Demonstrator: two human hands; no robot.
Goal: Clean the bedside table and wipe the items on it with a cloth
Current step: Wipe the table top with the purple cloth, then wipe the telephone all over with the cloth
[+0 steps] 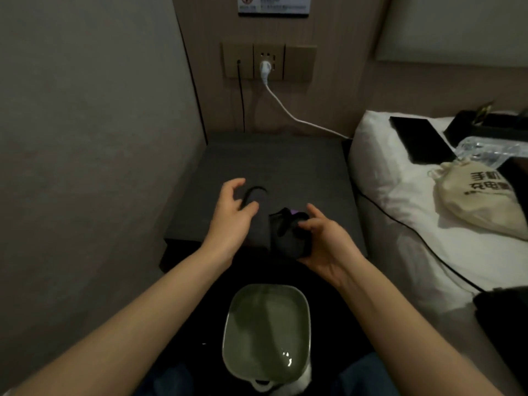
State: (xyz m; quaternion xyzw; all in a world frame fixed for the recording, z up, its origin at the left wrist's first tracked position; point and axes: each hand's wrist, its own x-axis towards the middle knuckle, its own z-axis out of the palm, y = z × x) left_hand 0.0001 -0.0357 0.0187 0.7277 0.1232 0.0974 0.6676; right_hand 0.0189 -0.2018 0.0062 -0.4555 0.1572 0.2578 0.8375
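Observation:
The dark grey bedside table [285,164] stands against the wall between the corner and the bed. A black cable loop [255,190] lies on its near left part. My left hand [233,215] hovers over the cable with its fingers curved apart, and I cannot tell whether it touches it. My right hand [323,238] grips a bunched dark cloth [287,234] at the table's front edge; a small purple bit shows at the cloth's top.
A green basin [267,332] of water sits below the table in front of me. On the wall is a socket panel [268,62] with a white plug and cord and a black cable. The bed [400,224] on the right carries a black phone, a cream drawstring bag and a clear box.

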